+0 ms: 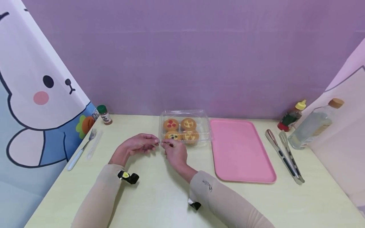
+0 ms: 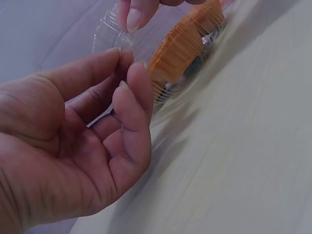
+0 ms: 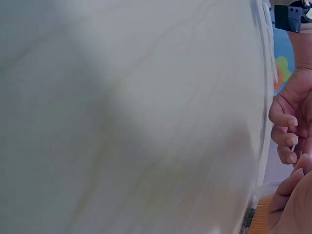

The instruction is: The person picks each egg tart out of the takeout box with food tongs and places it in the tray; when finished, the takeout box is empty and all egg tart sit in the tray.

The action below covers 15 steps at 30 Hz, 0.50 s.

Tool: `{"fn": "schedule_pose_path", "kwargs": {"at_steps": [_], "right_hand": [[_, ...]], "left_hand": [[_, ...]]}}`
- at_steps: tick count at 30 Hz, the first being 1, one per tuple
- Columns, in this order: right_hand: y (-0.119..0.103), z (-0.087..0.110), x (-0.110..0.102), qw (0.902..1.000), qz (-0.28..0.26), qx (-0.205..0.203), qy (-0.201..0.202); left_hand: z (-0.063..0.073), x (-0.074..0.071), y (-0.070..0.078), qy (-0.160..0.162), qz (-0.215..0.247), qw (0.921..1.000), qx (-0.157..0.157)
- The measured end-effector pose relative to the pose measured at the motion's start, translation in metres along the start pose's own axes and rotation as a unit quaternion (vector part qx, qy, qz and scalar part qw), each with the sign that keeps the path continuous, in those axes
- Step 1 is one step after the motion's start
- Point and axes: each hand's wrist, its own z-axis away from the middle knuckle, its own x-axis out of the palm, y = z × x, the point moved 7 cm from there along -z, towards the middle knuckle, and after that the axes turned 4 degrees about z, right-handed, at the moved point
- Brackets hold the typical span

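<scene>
Left hand (image 1: 139,144) and right hand (image 1: 176,153) pinch one corner of a clear rectangular plastic box (image 1: 203,126) holding round golden cakes (image 1: 188,124).

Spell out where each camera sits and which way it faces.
Head: on the head, facing forward and down at the table; left hand, right hand and both sleeves show.
Left wrist: on that wrist, facing the clear container; left hand and right fingertips show.
Right wrist: on that wrist, facing mostly the table; both hands at the right edge.
Head and left wrist share the container.
</scene>
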Motion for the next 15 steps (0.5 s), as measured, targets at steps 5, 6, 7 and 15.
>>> {"fn": "schedule_pose_path", "kwargs": {"at_steps": [5,6,7,15], "right_hand": [[-0.0015,-0.0015,-0.0004,1.0000,0.006,-0.005,0.003],[-0.0017,-0.0016,-0.0004,1.0000,0.006,-0.005,0.004],[-0.0020,-0.0015,-0.0007,1.0000,0.007,-0.005,0.005],[-0.0005,-0.0013,0.0017,0.9999,0.000,-0.005,0.011]], "left_hand": [[0.0001,-0.0003,0.0037,0.015,-0.018,0.9997,0.009],[0.0002,-0.0003,0.0043,0.016,-0.022,0.9996,0.010],[0.0003,-0.0004,0.0049,0.017,-0.024,0.9995,0.012],[0.0003,-0.0014,0.0043,0.015,-0.033,0.9992,0.014]]}}
